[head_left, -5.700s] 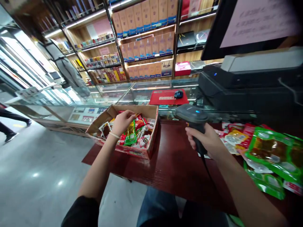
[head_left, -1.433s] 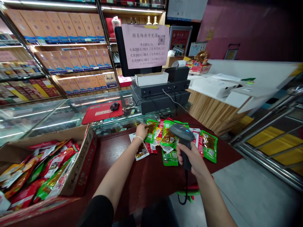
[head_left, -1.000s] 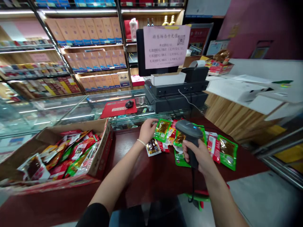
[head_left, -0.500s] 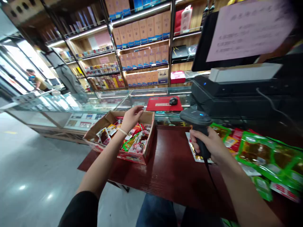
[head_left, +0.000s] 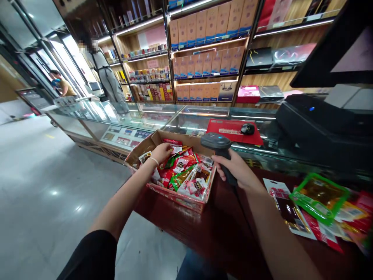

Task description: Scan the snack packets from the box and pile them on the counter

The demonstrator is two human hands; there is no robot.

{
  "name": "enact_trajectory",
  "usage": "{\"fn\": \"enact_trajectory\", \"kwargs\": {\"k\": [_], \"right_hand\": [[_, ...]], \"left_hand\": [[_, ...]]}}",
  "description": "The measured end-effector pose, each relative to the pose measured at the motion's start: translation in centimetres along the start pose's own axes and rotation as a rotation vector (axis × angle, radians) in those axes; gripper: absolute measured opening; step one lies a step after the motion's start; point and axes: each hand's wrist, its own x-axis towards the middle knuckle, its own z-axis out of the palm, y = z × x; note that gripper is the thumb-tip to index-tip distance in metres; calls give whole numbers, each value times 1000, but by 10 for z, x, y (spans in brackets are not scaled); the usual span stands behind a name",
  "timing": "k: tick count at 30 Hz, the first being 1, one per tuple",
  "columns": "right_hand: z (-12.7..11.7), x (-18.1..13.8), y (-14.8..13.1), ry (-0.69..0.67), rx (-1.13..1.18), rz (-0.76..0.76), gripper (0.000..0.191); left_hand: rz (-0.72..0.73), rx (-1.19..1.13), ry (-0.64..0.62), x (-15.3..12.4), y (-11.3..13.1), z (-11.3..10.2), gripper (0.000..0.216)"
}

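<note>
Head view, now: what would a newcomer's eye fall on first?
Probably the open cardboard box of bright packets near the middle, with the left hand reaching in among them. Just right of it, the right hand grips a dark scanner with a small blue light on top. Behind them, a red mouse pad stands out on the glass counter.

Strip lights (head_left: 294,29) glow brightly, and glare spots the floor (head_left: 58,217).
</note>
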Motion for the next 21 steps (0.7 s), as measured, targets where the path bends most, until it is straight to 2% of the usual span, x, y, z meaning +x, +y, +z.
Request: {"fn": "enact_trajectory", "kwargs": {"k": [1, 3, 5, 6, 9, 12, 14, 18, 21], "right_hand": [[3, 3, 3, -12, 8, 0, 35], [8, 7, 7, -25, 24, 15, 35], [9, 8, 10, -27, 38, 37, 36], [9, 9, 11, -26, 39, 44, 36], [6, 8, 11, -16, 39, 38, 37], [2, 7, 7, 15, 38, 48, 37], [1, 5, 4, 36, 36, 52, 38], [-1, -1, -1, 45, 48, 27, 37], [-4, -8, -3, 29, 75, -1, 36]], "left_hand": [[-12, 22, -7, 0, -1, 3, 31], [-98, 123, -57, -1, -1, 8, 58], [-232, 245, -155, -2, -1, 11, 85], [-272, 287, -209, -2, -2, 12, 91], [-208, 303, -301, 0, -4, 15, 77], [-100, 278, -296, 2, -4, 14, 48], [-67, 266, -265, 1, -2, 12, 38], [-1, 227, -199, -4, 5, 4, 30], [36, 94, -150, -9, 10, -1, 33]]}}
